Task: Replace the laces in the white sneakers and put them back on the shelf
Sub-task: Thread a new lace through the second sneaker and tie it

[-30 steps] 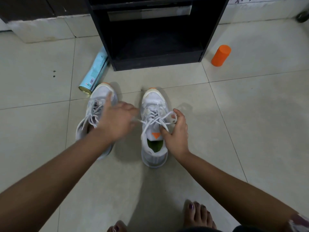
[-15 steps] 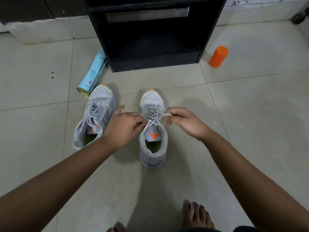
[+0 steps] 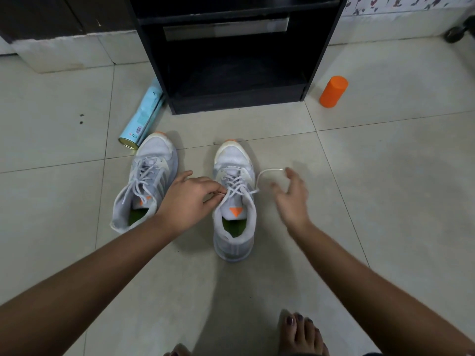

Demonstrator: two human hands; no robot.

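Sneakers: orange triangle tongue tags; can barcode; left hand pinches lace.

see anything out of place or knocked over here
A blue can lies on its side beside the black shelf, its end by the toe of the left sneaker. A lace end trails loose off the right sneaker.

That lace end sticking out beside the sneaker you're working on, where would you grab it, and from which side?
Pinch the loose lace end near its tip, coming from the right. It arcs out to the right of the right sneaker, clear of the crossed lacing, and the open right hand is just beside it. The left hand pinches the other lace strand across the sneaker.
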